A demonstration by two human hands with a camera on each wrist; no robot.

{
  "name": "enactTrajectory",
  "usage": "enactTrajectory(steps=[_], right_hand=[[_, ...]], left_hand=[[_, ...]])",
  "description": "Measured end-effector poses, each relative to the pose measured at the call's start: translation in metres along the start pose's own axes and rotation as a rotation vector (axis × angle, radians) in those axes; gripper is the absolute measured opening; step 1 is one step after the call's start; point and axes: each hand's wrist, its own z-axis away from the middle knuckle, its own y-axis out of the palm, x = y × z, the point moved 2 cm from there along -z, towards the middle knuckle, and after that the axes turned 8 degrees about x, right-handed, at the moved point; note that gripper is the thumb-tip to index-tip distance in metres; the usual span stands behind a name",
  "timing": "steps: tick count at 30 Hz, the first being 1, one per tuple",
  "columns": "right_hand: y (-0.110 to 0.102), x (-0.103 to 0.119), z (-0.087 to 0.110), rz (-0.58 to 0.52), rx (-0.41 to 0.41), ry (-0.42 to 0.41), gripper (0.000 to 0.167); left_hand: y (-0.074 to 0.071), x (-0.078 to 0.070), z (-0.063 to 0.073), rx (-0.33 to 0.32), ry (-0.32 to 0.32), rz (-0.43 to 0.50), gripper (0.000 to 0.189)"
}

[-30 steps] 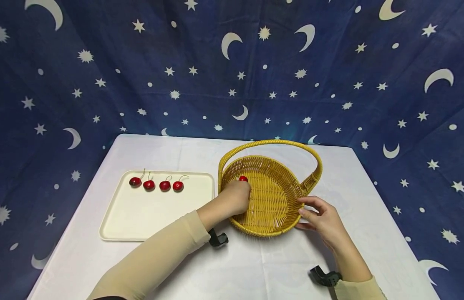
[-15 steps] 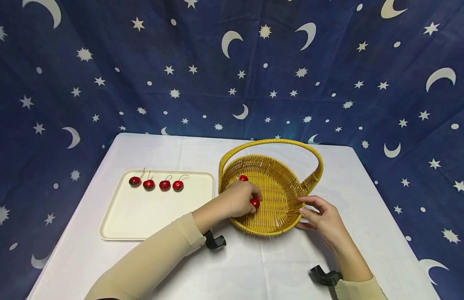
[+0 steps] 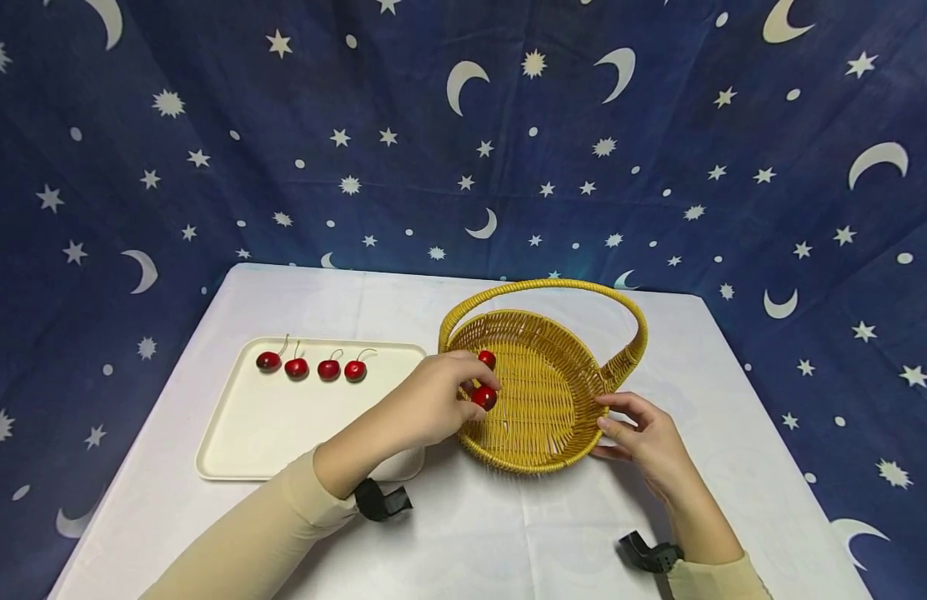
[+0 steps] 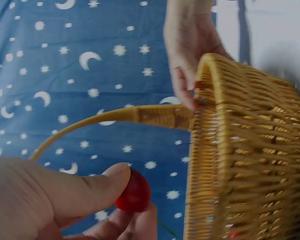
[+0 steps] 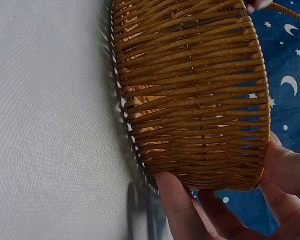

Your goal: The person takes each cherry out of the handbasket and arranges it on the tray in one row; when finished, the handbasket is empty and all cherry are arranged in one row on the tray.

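My left hand (image 3: 433, 398) pinches a red cherry (image 3: 483, 397) between thumb and fingers, over the left rim of the yellow wicker basket (image 3: 538, 400). In the left wrist view the held cherry (image 4: 133, 192) has a thin green stem trailing from it. Another cherry (image 3: 487, 358) lies inside the basket by its far left wall. My right hand (image 3: 647, 437) grips the basket's right side, thumb near the rim. Seen from the right wrist, its fingers (image 5: 177, 202) are against the woven wall (image 5: 195, 100). Several stemmed cherries (image 3: 329, 369) sit in a row on a cream tray (image 3: 298, 433).
The basket's tall arched handle (image 3: 538, 284) rises over its far side. A white cloth covers the table (image 3: 471, 542), and a dark blue curtain (image 3: 403, 100) with moons and stars hangs behind. Black wrist cameras (image 3: 381, 500) are strapped to both wrists.
My left hand has come up and leftward from inside the basket, the pinched cherry now showing between its fingertips. My right hand and the basket have stayed in place.
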Motion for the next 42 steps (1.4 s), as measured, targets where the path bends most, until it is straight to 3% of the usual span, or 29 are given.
enactTrajectory(steps=[8,14,20,26,34,42], right_hand=[[0.000,0.001,0.001,0.003,-0.007,0.000,0.042],[0.002,0.001,0.001,0.009,0.002,0.006,0.043],[0.002,0.000,0.001,-0.003,0.003,0.003,0.043],[0.002,0.000,0.000,-0.008,0.010,-0.002,0.045],[0.002,0.000,-0.001,-0.011,0.011,0.003,0.044],[0.001,-0.001,0.000,-0.001,0.003,0.010,0.044]], left_hand=[[-0.027,0.008,0.047,-0.101,0.006,0.148,0.037],[-0.045,0.042,0.065,-0.178,-0.073,0.110,0.038],[-0.053,0.089,0.056,-0.205,-0.117,0.002,0.041],[-0.048,0.120,0.036,-0.158,-0.159,-0.010,0.040],[-0.044,0.131,0.019,-0.095,-0.139,-0.239,0.037],[-0.042,0.138,0.016,-0.086,-0.121,-0.338,0.041]])
